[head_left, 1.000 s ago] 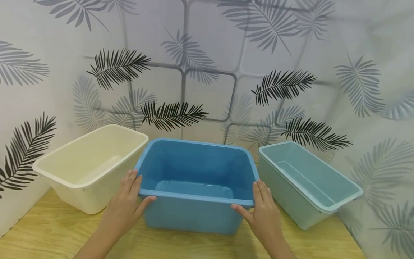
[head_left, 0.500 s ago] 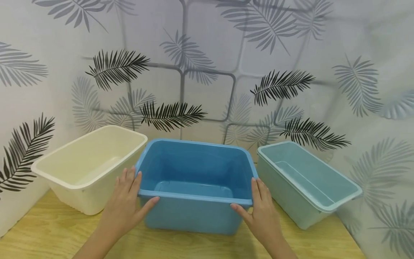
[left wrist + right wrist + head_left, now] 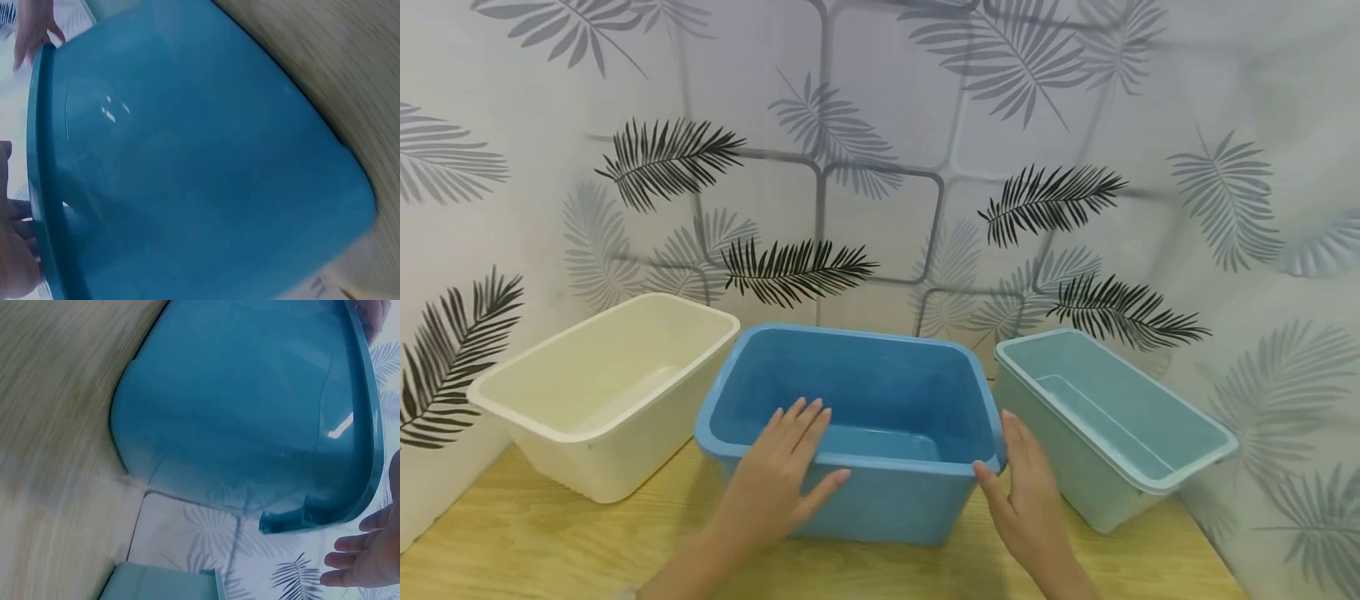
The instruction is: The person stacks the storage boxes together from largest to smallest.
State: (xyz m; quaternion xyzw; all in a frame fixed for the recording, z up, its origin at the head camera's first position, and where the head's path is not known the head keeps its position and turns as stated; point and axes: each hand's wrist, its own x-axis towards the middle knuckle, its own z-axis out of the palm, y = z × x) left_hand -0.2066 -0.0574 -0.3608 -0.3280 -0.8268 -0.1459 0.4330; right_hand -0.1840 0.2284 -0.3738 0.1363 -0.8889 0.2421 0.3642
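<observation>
A deep blue plastic tub (image 3: 880,500) stands in the middle of the table, its inside bare. My left hand (image 3: 775,479) is over the tub's front rim, fingers straight and reaching above the inside, thumb out along the front wall. Whether it touches the rim is hard to tell. Beside the tub's right front corner is my right hand (image 3: 1026,500), fingers extended and thumb near the corner. The right wrist view shows these fingers (image 3: 353,559) spread loosely, apart from the tub's wall.
A cream tub (image 3: 602,450) stands angled at the left, close to the blue one. A pale green tub (image 3: 1075,450) is angled at the right. Under them is a wood-grain table (image 3: 550,542); behind hangs a leaf-patterned curtain (image 3: 887,225).
My left hand has left the blue tub's left front corner and moved right over the front rim. My right hand has shifted slightly outward from the right side.
</observation>
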